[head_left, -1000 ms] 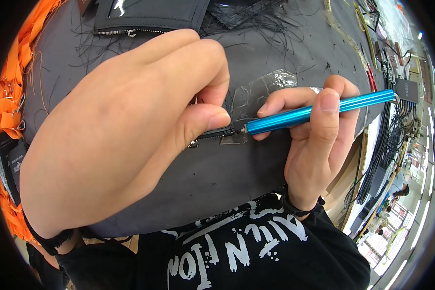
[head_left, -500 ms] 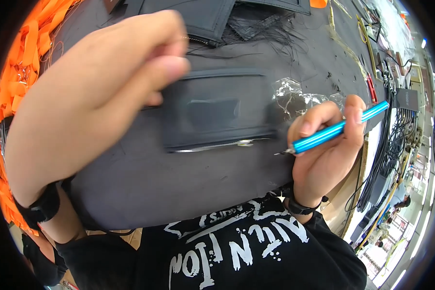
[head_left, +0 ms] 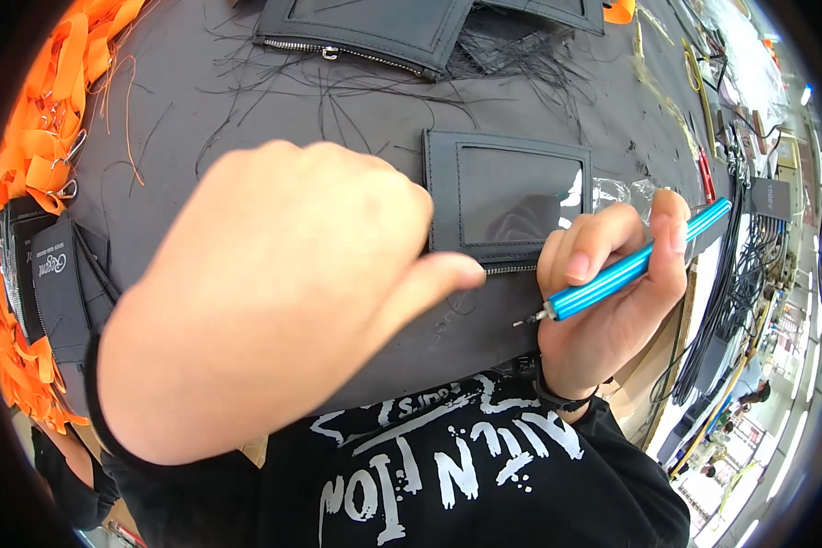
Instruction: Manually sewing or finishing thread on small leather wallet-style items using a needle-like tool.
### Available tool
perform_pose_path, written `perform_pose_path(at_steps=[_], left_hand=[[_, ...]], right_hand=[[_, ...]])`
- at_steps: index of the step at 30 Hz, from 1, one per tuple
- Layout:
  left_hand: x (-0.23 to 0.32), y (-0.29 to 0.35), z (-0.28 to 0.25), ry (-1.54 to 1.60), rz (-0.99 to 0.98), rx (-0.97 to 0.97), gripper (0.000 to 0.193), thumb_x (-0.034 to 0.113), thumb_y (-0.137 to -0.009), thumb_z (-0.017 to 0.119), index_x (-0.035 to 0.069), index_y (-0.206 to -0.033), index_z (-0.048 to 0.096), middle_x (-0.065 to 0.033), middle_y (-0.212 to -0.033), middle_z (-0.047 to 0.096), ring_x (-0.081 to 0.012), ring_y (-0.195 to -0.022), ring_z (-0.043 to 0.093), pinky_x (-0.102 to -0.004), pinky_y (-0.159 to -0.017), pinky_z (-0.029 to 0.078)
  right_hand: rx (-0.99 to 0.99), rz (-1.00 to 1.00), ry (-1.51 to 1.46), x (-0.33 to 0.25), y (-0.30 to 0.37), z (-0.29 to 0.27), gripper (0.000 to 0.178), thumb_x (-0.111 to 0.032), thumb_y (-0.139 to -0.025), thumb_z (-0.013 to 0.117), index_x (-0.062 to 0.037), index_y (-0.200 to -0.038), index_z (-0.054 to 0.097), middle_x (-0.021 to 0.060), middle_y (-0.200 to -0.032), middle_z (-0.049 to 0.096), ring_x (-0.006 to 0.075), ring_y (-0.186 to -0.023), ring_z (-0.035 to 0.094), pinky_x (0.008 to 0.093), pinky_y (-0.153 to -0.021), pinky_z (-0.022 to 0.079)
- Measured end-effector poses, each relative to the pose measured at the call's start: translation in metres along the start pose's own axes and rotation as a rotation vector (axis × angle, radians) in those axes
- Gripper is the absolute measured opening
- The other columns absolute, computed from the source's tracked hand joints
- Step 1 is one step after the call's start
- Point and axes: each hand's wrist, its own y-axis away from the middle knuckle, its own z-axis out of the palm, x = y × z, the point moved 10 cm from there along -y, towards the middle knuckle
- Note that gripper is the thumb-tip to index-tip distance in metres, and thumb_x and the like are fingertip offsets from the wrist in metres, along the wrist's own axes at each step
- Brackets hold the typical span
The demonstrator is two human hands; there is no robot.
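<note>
A black zip card holder (head_left: pixel 446 196) with a clear window lies on the dark mat, its silver zip along the near edge. My left hand (head_left: pixel 292 274) hovers large over its left side, fingers curled under and thumb stretched toward the zip. The back of the hand hides those fingertips and whatever may be between them. At the holder's right near corner, my right hand (head_left: pixel 603 306) grips a blue pen-shaped tool (head_left: pixel 603 283). The tool's thin metal tip points left, just below the zip.
More black zip holders (head_left: pixel 365 32) are piled at the far side, among loose black threads (head_left: pixel 338 105). Orange lanyards (head_left: pixel 59 128) with metal clips heap up on the left, beside black tags (head_left: pixel 59 283). Crumpled clear film (head_left: pixel 612 190), a red tool (head_left: pixel 706 173) and black cables lie right.
The card holder has shifted right, close to my right hand. My left hand has come down and right from above the holder's far left corner. The blue tool has barely moved.
</note>
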Motion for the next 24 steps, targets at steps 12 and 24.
perform_pose_path(at_steps=[12, 24], left_hand=[[-0.024, -0.011, 0.014, 0.300, 0.032, -0.221, 0.009, 0.010, -0.071, 0.065, 0.002, -0.075, 0.062, -0.0036, -0.057, 0.041, -0.0138, -0.050, 0.040, -0.0270, -0.046, 0.032], [-0.022, -0.009, 0.018, 0.337, 0.049, -0.378, 0.007, 0.009, -0.071, 0.064, 0.002, -0.073, 0.062, -0.0015, -0.055, 0.039, -0.0119, -0.051, 0.039, -0.0255, -0.046, 0.031]], right_hand=[[0.005, -0.141, 0.347, -0.008, 0.000, 0.017, 0.025, -0.032, -0.096, 0.029, -0.0069, -0.096, 0.031, 0.0206, -0.066, 0.055, 0.0196, -0.046, 0.050, 0.0263, -0.045, 0.046], [-0.138, -0.185, 0.491, -0.005, 0.003, 0.033, 0.030, -0.032, -0.096, 0.030, -0.0023, -0.097, 0.029, 0.0226, -0.069, 0.057, 0.0202, -0.047, 0.051, 0.0262, -0.049, 0.047]])
